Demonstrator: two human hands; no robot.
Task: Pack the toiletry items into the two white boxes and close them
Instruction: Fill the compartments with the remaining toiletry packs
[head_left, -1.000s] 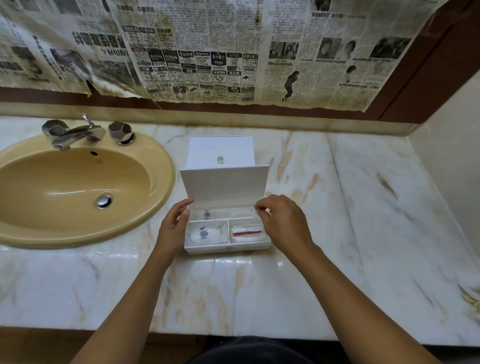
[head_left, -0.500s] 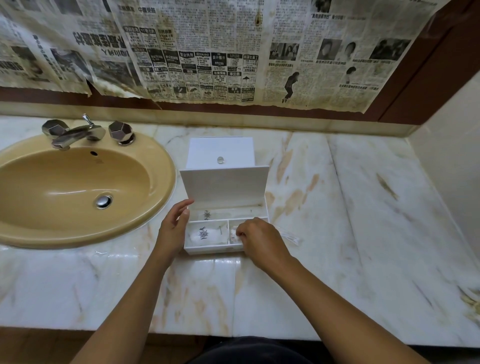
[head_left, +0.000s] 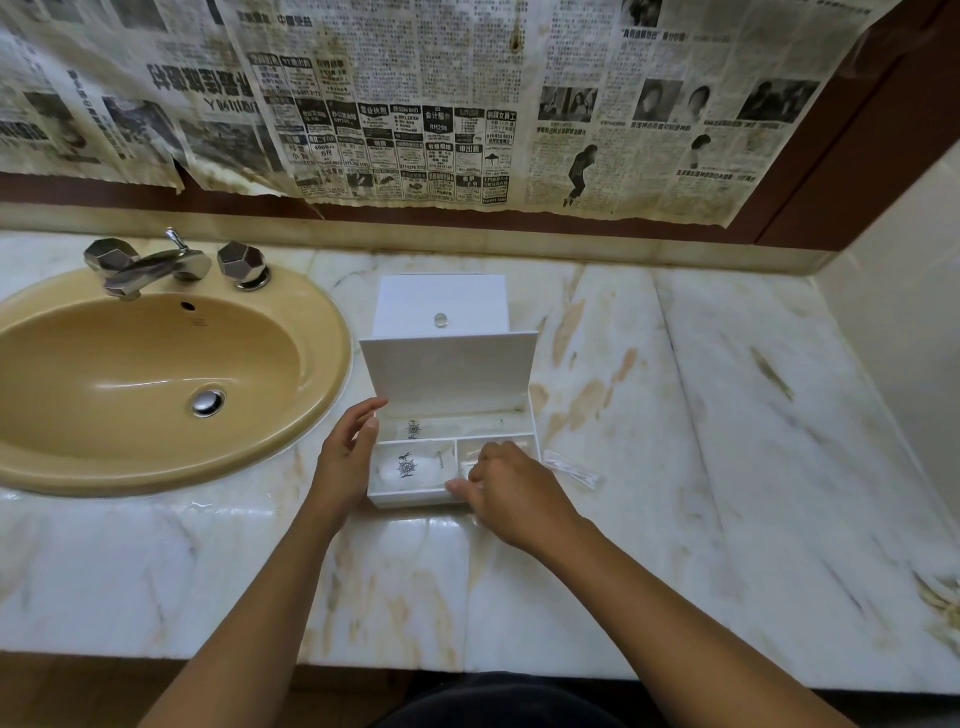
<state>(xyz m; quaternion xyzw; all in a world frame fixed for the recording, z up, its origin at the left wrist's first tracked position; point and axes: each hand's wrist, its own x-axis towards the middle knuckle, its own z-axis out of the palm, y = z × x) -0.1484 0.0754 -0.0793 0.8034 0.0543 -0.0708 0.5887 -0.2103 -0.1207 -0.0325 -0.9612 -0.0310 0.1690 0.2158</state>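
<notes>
In the open box (head_left: 415, 500) on the counter (head_left: 675, 415), we seat the item flat with the right hand (head_left: 511, 491), its fingers curled, grip unclear; the left hand (head_left: 347, 453), fingers relaxed, steadies the wall.

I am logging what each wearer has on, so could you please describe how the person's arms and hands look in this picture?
Both forearms are bare up to the frame's lower edge, with no sleeves in view. The left hand and the right hand wear no gloves, and I can see no watch, bracelet or ring. The nails look short and unpainted.

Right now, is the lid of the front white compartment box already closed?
No, the hinged lid of the front white compartment box stands upright and open, with wrapped items visible in the compartments below.
</notes>
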